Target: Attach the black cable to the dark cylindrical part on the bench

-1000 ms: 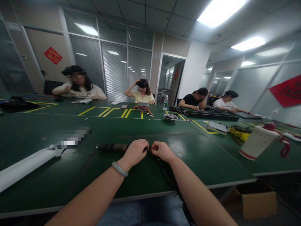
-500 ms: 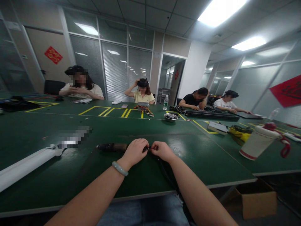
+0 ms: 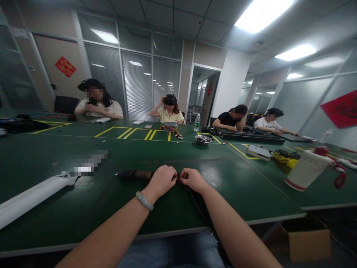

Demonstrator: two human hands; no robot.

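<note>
On the green table (image 3: 125, 208) lies a dark, slim electric screwdriver (image 3: 139, 175), its metal tip pointing left. My left hand (image 3: 164, 178), with a pale green bangle on the wrist, is closed over the screwdriver's rear end. Close beside it, nearly touching, my right hand (image 3: 193, 179) pinches the end of a black cable (image 3: 196, 204) at the back of the tool. That cable drops from under my right hand towards the table's near edge. The joint between cable and screwdriver is mostly covered by my fingers.
A white stand-like arm (image 3: 36, 201) reaches in from the left. Farther back are a metal bowl (image 3: 203, 140), a water bottle (image 3: 197, 123) and a bundle of wires (image 3: 174, 131). A white cup (image 3: 304, 169) stands right. Several people sit across the table.
Both hands keep the same grip at the screwdriver's rear end. The view has shifted very slightly; the far-left person's hands have moved a little.
</note>
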